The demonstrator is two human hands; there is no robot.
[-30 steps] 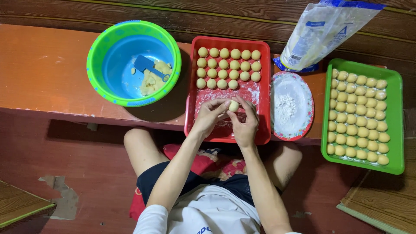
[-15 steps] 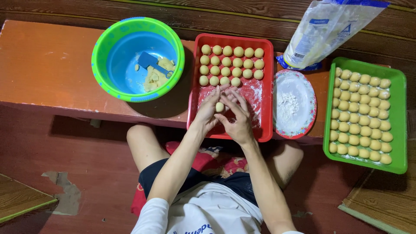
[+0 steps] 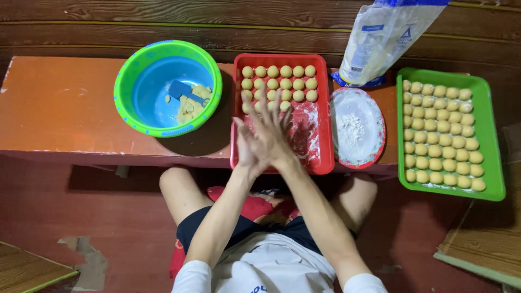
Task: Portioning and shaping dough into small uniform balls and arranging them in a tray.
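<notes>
**Palms pressed together over the red tray**

Hands first: the left hand (image 3: 247,142) and right hand (image 3: 273,137) are pressed flat against each other, fingers straight and slightly fanned, hovering above the near half of the red tray (image 3: 323,115). Whether anything lies between the palms cannot be told — they hide that space.

Everything else is placed from that red tray, which sits on the orange bench (image 3: 59,108). Its far half carries rows of small yellow dough balls (image 3: 279,83); its near half is dusted white. Left of the tray stands a green bowl with a blue inside (image 3: 142,103), holding scraps of yellow dough (image 3: 191,106) and a blue scraper (image 3: 180,89). Well to the right of the tray lies a green tray (image 3: 492,142), filled with rows of the same balls. Behind the tray's right corner leans a clear flour bag (image 3: 386,38). Just right of the tray — between it and the green one — rests an oval plate of white flour (image 3: 357,127).
</notes>
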